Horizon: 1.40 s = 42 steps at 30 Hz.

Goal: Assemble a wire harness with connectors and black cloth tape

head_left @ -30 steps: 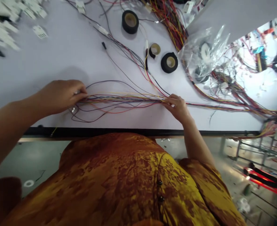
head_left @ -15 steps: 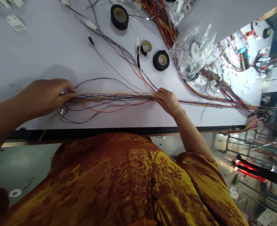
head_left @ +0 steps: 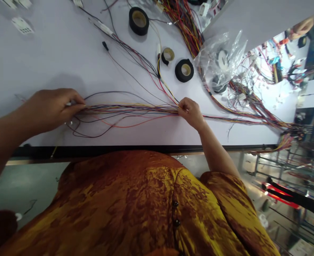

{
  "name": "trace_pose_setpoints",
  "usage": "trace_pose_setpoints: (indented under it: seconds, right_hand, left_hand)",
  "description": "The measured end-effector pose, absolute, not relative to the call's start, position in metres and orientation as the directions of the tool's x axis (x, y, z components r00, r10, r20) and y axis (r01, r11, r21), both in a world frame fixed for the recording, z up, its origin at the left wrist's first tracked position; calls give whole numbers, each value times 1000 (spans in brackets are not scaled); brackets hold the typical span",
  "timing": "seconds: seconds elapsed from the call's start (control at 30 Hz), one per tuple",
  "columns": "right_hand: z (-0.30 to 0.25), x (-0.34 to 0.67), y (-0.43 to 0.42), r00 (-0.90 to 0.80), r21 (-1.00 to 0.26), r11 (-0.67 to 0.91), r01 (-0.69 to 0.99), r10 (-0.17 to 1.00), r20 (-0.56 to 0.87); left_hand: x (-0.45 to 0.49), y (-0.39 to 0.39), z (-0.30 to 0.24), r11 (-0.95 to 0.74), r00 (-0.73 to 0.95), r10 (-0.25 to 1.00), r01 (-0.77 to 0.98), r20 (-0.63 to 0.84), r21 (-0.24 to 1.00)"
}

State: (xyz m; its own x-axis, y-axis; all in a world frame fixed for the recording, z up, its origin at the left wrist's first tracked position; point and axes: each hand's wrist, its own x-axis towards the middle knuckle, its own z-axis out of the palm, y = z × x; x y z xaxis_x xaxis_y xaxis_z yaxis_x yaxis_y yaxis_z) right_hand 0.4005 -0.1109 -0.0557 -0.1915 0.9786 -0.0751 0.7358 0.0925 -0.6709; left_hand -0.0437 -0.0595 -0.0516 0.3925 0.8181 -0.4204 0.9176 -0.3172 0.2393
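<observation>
A long bundle of thin coloured wires (head_left: 130, 108) stretches across the table close to its front edge. My left hand (head_left: 57, 106) pinches the bundle at its left end, thumb against fingers. Further right, my right hand (head_left: 190, 111) is closed around the same bundle, and the wires run on past it to the right. Between the hands some strands bow out, among them an orange wire (head_left: 119, 126) and a dark red loop below. A branch of black, red and yellow wires (head_left: 161, 80) meets the bundle at my right hand.
Three rolls of black tape, a large one (head_left: 139, 21), a thin one (head_left: 168, 55) and another (head_left: 184, 70), lie beyond the wires. A clear plastic bag (head_left: 222, 58) and a thick wire bundle (head_left: 186, 26) are at the back right. White connectors (head_left: 22, 25) lie far left. Another person's hand (head_left: 302, 28) shows far right.
My right hand has slid slightly right along the wires, still closed on them. My left hand keeps its pinch. Another person's hand has come further into view at upper right.
</observation>
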Motion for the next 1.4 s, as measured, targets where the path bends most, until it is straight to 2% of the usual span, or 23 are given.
trace_pose_setpoints:
  seconds: [0.13,0.2,0.27,0.3,0.37,0.4,0.47,0.53,0.67,0.77,0.87,1.0,1.03,1.1,1.17,1.23,1.27,1.4]
  right_hand:
    - [-61,399,-113,-58,-750,-56,659,990,-125]
    - [-62,394,-113,-70,-741,-36,670,991,-112]
    - [-60,384,-111,-125,-688,46,724,990,-65]
    - [-58,377,-109,-164,-653,94,751,985,-47]
    - [-52,361,-102,-237,-605,159,780,970,-51]
    - [-48,354,-97,-263,-602,171,780,963,-67]
    - [-39,340,-89,-298,-624,172,762,949,-102]
    - [-31,330,-81,-316,-649,161,744,940,-129]
    - [-17,329,-71,-341,-746,102,658,924,-174]
    - [-5,347,-66,-195,-891,-13,454,974,-113]
    - [6,375,-64,20,-969,-29,244,999,-25]
    - [11,389,-71,63,-986,-65,154,996,-55]
    - [11,386,-73,37,-986,-77,148,997,-72]
    - [11,371,-75,-41,-991,-90,97,995,-94]
    - [11,353,-73,-136,-995,-99,26,985,-101]
    - [13,338,-71,-220,-993,-115,24,968,-118]
    - [14,333,-69,-248,-991,-119,59,960,-130]
    - [24,333,-66,-238,-970,-90,227,960,-145]
  left_hand:
    - [-39,-63,-36,-295,355,824,934,-442,199]
    - [-23,-70,-23,-292,340,871,939,-354,182]
    - [7,-82,-15,-310,370,901,914,-227,262]
    - [27,-90,-13,-373,460,860,861,-220,344]
    - [73,-106,-17,-567,734,652,637,-187,522]
    - [97,-113,-21,-639,821,542,540,-177,549]
    - [139,-123,-32,-708,867,477,477,-146,520]
    - [170,-126,-41,-719,844,521,514,-127,468]
    - [190,-119,-48,-608,691,698,711,-188,353]
    - [170,-113,-45,-538,610,755,786,-241,305]
    - [121,-108,-42,-450,513,802,856,-306,254]
    - [38,-98,-34,-313,395,839,913,-373,263]
    - [25,-96,-30,-307,434,814,886,-387,349]
    - [17,-96,-20,-310,494,825,802,-276,511]
    - [37,-101,-11,-349,434,901,738,-10,577]
    - [79,-104,-10,-451,582,813,615,14,647]
    - [103,-102,-14,-478,638,770,607,-31,635]
    - [159,-87,-40,-513,644,741,725,-188,459]
